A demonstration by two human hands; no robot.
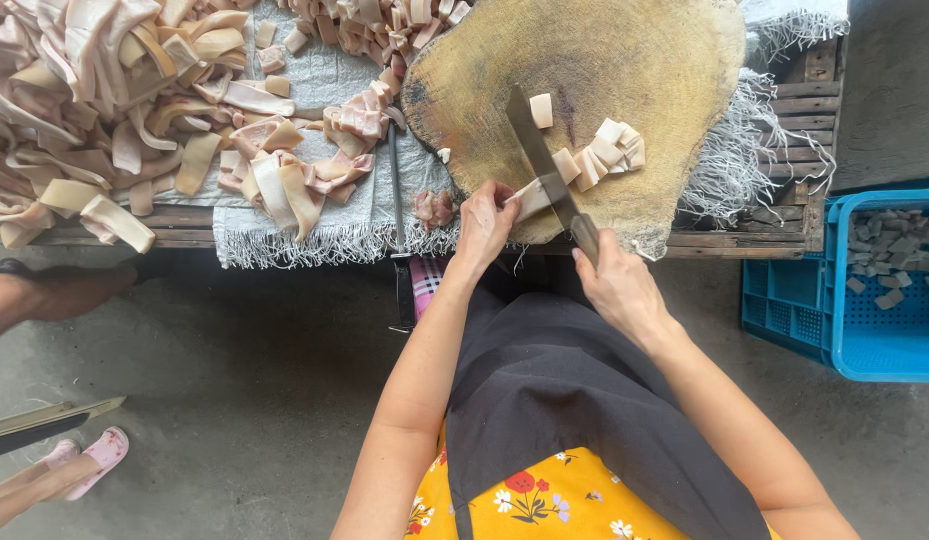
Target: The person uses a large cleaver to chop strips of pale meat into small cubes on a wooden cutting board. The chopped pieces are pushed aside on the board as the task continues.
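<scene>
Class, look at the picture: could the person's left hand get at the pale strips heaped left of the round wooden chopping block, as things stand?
Probably yes. The left hand pins a pale strip on the round wooden chopping block; the heaped pale strips lie on its own side, with nothing between; the cleaver is on the other side.

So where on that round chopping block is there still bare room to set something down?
The block's far half, beyond the knife, is bare, and so is its left part near the cloth. The near edge is crowded: left hand on a strip, right hand, and cut pieces.
</scene>
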